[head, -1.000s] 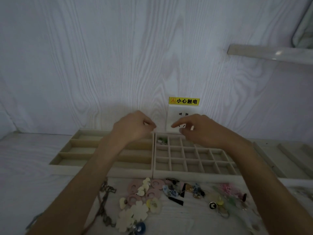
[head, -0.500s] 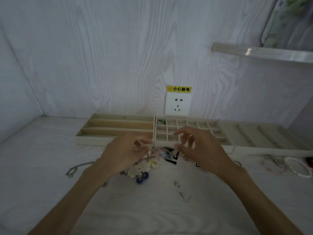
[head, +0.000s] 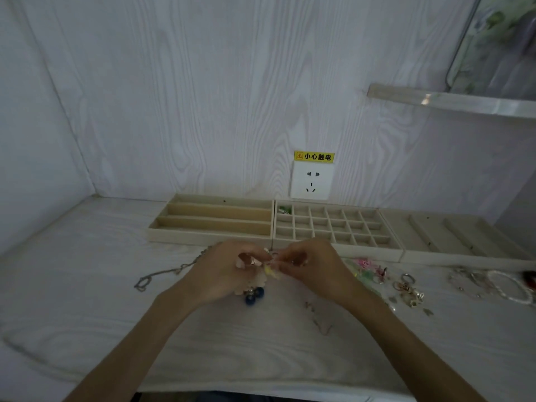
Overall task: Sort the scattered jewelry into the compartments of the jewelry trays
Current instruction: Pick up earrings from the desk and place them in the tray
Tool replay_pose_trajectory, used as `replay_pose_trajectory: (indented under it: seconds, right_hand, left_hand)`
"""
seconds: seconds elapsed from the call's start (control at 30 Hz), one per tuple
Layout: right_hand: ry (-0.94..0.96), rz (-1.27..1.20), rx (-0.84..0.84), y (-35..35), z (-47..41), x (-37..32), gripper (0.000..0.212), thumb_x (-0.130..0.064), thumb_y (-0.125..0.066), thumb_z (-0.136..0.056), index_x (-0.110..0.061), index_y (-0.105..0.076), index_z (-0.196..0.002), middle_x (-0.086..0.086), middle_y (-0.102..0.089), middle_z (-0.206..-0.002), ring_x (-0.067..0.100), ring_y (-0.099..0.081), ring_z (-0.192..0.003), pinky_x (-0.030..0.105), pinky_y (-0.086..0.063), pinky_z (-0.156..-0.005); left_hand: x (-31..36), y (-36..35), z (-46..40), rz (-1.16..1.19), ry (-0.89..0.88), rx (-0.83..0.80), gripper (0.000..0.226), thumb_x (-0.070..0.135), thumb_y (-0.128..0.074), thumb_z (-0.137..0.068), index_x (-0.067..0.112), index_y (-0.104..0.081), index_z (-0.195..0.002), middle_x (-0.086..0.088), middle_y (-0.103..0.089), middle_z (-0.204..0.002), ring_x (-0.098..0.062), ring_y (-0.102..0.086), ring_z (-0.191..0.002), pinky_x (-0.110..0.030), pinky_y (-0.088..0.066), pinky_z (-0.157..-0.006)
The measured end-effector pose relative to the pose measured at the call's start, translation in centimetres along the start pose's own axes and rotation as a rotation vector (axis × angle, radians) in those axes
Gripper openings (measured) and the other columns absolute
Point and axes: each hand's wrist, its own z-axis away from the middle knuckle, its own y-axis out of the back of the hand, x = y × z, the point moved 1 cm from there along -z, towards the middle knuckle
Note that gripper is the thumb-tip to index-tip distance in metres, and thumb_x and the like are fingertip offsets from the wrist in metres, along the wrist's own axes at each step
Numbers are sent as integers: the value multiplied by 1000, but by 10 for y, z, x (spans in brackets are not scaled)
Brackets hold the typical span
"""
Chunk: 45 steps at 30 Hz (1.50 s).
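Left hand (head: 223, 271) and right hand (head: 309, 264) meet just before the grid tray (head: 336, 245) | both sets of fingertips pinch small jewelry (head: 268, 266) between them | blue beads (head: 255, 294) below left hand

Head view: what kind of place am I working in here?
Probably a home vanity or desk nook, though it could be a staged workspace. A pale wood-grain table meets a matching wall with a socket, a shelf hangs at upper right, and the trays line the wall.
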Motion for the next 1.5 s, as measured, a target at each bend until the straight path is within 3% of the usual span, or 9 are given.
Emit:
replay_pose_trajectory:
  seconds: [0.13, 0.33, 0.43, 0.53, 0.8, 0.9, 1.1, 1.33, 1.5]
  right_hand:
    - [-247, -595, -68, 11, 1, 2, 21, -30, -64, -86, -16, -73, -99, -3, -63, -70, 5, -54, -62, 16, -42, -63]
    - [-323, -862, -82, 15, 1, 1, 19, -27, -61, -87, -13, -71, -96, -4, -56, -68, 3, -42, -51, 14, -36, -49]
    - [-322, -777, -8, 19, -2, 0, 19, -31, -59, -89, -19, -71, -95, -5, -66, -76, 6, -49, -54, 22, -43, -63]
    - [-264, -661, 67, 26, -9, -4, 16, -33, -65, -85, -25, -72, -96, -7, -72, -82, 5, -55, -54, 16, -44, -53]
    - [-60, -333, 264, 46, -56, -2, 17, -30, -77, -74, -18, -76, -86, -6, -73, -78, -1, -64, -56, 13, -50, -57]
    - [-37, -266, 261, 55, -73, 6, 19, -32, -77, -73, -18, -76, -86, -5, -74, -79, 9, -67, -56, 17, -53, -59]
    - [-187, -114, 74, 57, -96, 30, 18, -31, -78, -73, -17, -74, -84, -3, -73, -76, 6, -67, -56, 16, -52, -65]
    - [-183, 90, -7, 42, -110, 39, 16, -36, -80, -69, -23, -75, -78, -5, -72, -77, 8, -66, -73, 24, -53, -70]
    - [-192, 163, 10, 34, -114, 41, 15, -38, -80, -69, -26, -76, -76, -13, -62, -60, 3, -54, -57, 24, -45, -59]
  left_hand:
    - [15, 6, 0, 325, -3, -143, 19, 21, -70, -82, 33, -71, -98, 18, -72, -93, 5, -65, -91, -14, -48, -82]
    - [18, 1, -9, 447, 173, -35, 18, 45, -68, -77, 39, -73, -93, 17, -72, -81, 7, -63, -71, -10, -47, -62]
    - [16, 2, -15, 487, 178, 43, 21, 37, -71, -76, 31, -73, -96, 14, -74, -84, 7, -65, -72, -4, -44, -57]
    - [16, 3, -24, 475, 111, 120, 22, 24, -73, -77, 21, -73, -100, 8, -74, -89, 3, -68, -77, -4, -46, -61]
    - [17, 14, -75, 230, -123, 245, 20, 39, -71, -78, 27, -76, -94, 8, -74, -87, -3, -70, -82, -31, -56, -82]
    - [17, 20, -95, 165, -142, 220, 22, 46, -69, -77, 31, -76, -90, 12, -74, -87, -1, -69, -83, -38, -55, -84]
    - [-15, 14, -113, -95, -12, 128, 34, 42, -63, -85, 31, -65, -117, 15, -65, -115, -1, -61, -99, -28, -48, -93]
    - [-21, 3, -105, -182, -19, 77, 30, 40, -56, -91, 33, -63, -119, 10, -65, -117, -7, -60, -101, -29, -49, -89]
    - [-21, 2, -106, -163, -16, 79, 29, 36, -57, -91, 32, -64, -119, 10, -65, -117, -5, -58, -98, -28, -49, -87]
